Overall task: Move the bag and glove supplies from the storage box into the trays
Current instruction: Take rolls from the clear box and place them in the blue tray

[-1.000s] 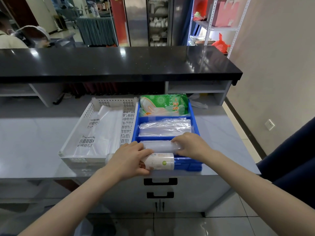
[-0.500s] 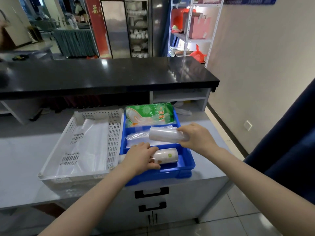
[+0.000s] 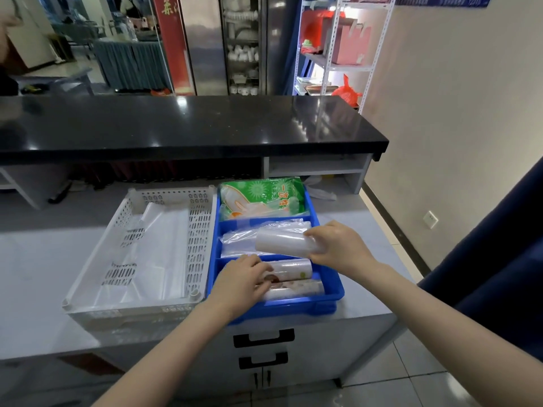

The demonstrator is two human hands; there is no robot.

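white roll (image 3: 282,242) of bags is off the surface, held sideways just above the mid compartment of the blue tray (image 3: 293,304). right hand (image 3: 338,248) has it by the right end, fingers (image 3: 318,230) wrapped round it. an end grip leaves most of the roll free, prob so it can drop in lengthwise. under it the mid compartment has loose clear bags (image 3: 244,239).

left hand (image 3: 239,284) is in the near compartment, fingers (image 3: 258,277) curled over the left end of a printed roll (image 3: 291,268), gripping it. looks like it's seating or nudging that roll to make room. 2nd printed roll (image 3: 296,289) lies beside it, nearer the front wall, both parallel to the front wall so they fit the slot. far compartment holds a green glove pack (image 3: 261,198) lying flat and filling it.

white box (image 3: 199,230) w/ holes in its walls sits touching the tray's left side on the grey counter (image 3: 35,259). close placement keeps transfers short. only a plastic sheet (image 3: 152,218) shows inside, so the task looks nearly done.
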